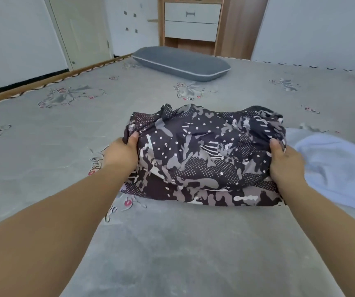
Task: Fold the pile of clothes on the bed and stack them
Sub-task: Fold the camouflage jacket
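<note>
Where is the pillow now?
In the head view, the pillow lies at the bed's far edge, beyond the patterned garment, before the cabinet.

Bare bed [172,243] nearside; pale garment [333,168] rightward.

The place is a bedroom in a home. A wide bed [172,243] fills most of the floor area, covered with a grey sheet printed with flower motifs. A grey pillow [180,63] lies at the far end. Behind it stands a wooden cabinet [192,22] with two white drawers. A pale door [82,31] is set in the white wall on the left. Household clothes [204,155] lie on the bed.
</note>
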